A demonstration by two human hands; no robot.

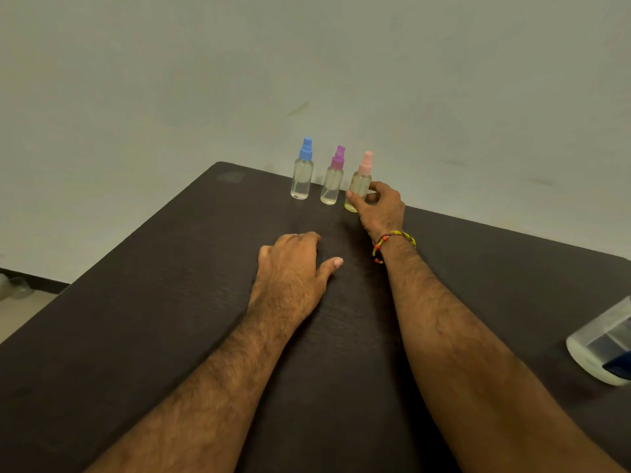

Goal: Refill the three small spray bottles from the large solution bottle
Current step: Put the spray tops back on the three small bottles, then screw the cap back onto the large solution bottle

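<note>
Dark wood-grain table, far edge against a pale wall. Large solution bottle at the table's right edge, cut off by the frame; looks to be lying over, but long axis hard to call. Three small spray bottles in a row near the far edge, all upright, long axes vertical, nozzles up: blue-capped bottle leftmost, purple-capped bottle in the middle, pink-capped bottle rightmost. Each stands just beside the next, not touching. Right hand grips the pink-capped bottle's body, thumb in front, fingers wrapped behind. Left hand rests knuckles-up on the table, fingers curled under, thumb out, holding nothing. Beaded bracelet on the right wrist.
</note>
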